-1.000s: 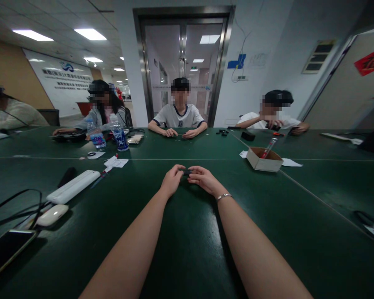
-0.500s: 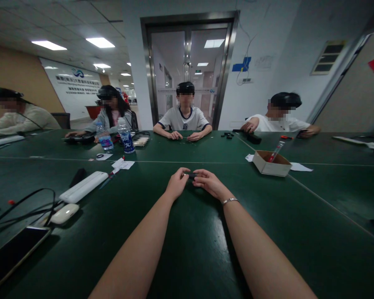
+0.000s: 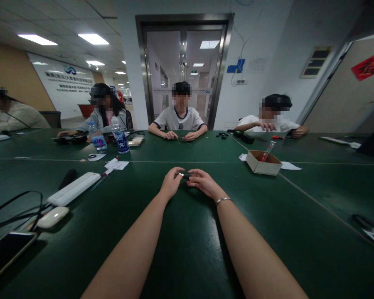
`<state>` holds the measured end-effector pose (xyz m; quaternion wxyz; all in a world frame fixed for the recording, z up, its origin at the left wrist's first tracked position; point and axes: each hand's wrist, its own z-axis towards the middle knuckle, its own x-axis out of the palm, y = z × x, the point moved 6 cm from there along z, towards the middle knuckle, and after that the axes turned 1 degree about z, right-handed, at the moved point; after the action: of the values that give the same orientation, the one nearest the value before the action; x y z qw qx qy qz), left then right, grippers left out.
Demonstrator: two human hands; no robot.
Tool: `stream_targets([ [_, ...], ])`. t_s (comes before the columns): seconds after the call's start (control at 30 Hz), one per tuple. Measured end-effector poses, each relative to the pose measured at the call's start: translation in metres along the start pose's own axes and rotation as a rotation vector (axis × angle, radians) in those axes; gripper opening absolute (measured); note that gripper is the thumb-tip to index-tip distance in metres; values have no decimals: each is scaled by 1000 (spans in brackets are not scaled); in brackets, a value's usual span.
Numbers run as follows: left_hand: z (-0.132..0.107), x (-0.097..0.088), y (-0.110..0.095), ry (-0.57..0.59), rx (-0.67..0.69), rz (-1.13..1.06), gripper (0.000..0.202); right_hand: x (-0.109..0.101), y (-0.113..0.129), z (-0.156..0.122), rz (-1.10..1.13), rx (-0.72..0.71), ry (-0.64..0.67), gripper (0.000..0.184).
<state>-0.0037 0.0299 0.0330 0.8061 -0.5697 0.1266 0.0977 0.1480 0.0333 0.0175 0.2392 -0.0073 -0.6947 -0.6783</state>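
Observation:
My left hand (image 3: 171, 182) and my right hand (image 3: 205, 182) meet over the green table, arms stretched forward. Between their fingertips is a small dark object (image 3: 184, 175) with a shiny silvery part at its left end; its kind is too small to make out. The thumb and fingers of my left hand pinch the silvery end. Curled around the dark end are the fingers of my right hand, which hide part of it. A silver bracelet (image 3: 224, 200) circles my right wrist.
To the left lie a phone (image 3: 9, 251), a white rounded case (image 3: 53, 216), a long white bar-shaped device (image 3: 75, 189) and black cables. Two bottles (image 3: 120, 137) stand farther back. An open box (image 3: 263, 166) sits at the right. Several people sit across the table (image 3: 187, 249).
The view has turned slightly right, so the scene sits farther left. More of the silvery part shows between my hands. The person at the right has raised a hand.

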Motion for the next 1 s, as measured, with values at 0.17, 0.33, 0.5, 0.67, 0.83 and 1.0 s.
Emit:
stream_targets([
  [0.17, -1, -2, 3, -10, -40, 17, 25, 0, 1, 0, -1, 1, -5, 29],
  [0.33, -1, 1, 3, 16, -66, -13, 26, 1, 1, -1, -15, 8, 8, 30],
  [0.5, -2, -1, -1, 4, -60, -10, 27, 1, 1, -1, -4, 6, 3, 30],
  [0.67, -1, 0, 1, 23, -57, -7, 28, 1, 0, 0, -3, 7, 8, 30],
  [0.83, 0, -1, 1, -2, -32, 13, 27, 0, 0, 0, -4, 3, 11, 30],
  [1.0, -1, 0, 1, 14, -40, 6, 27, 0, 1, 0, -6, 6, 8, 30],
])
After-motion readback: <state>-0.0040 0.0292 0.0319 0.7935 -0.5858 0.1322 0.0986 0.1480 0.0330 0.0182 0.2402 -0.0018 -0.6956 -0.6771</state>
